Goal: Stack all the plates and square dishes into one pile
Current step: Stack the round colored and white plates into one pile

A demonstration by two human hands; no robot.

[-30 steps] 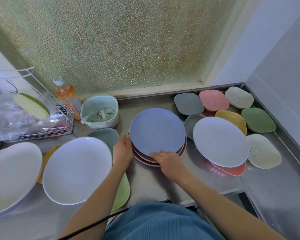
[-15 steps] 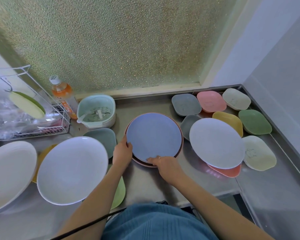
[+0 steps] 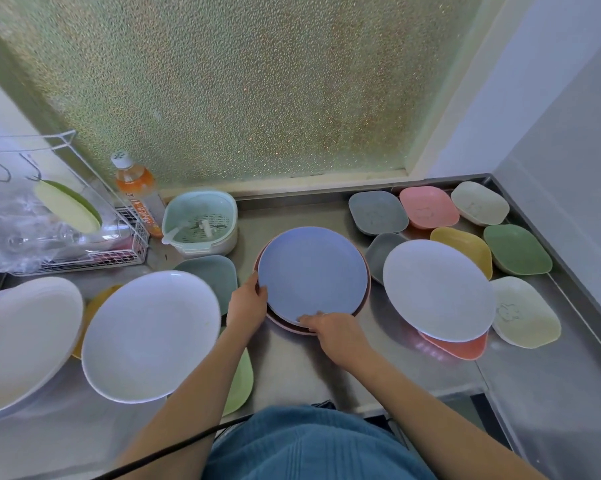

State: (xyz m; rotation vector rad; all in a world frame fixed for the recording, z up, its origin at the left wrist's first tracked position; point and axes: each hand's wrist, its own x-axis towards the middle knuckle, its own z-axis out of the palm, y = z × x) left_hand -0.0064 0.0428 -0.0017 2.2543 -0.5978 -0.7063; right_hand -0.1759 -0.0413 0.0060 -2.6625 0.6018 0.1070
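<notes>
The blue plate (image 3: 312, 273) lies flat on top of a small pile of pinkish-brown plates (image 3: 288, 323) in the middle of the steel counter (image 3: 326, 372), and both hands are at its near edge, most likely to square it up on the pile so the stack stays level for what comes next. The left hand (image 3: 245, 304) curls round the left rim, thumb on top of the blue plate and fingers tucked out of sight below, so whether they reach the lower plates cannot be told. The right hand (image 3: 333, 332) rests its fingertips (image 3: 307, 319) close together on the near rim, pressing down rather than pinching; the thumb is hidden. The blue plate sits a little off-centre, with the lower rim showing just beyond the right fingertips, which fits a nudge still being needed. Just right of the right hand a white plate (image 3: 437, 289) rests over an orange dish (image 3: 461, 346), with more square dishes (image 3: 378, 211) spread beyond it toward the corner. Left of the left hand sits a large white plate (image 3: 150, 336), partly covering a grey-green dish (image 3: 212, 275), and another white one (image 3: 22, 337) further out. These are all apart from the pile, so most of the stacking looks undone.
</notes>
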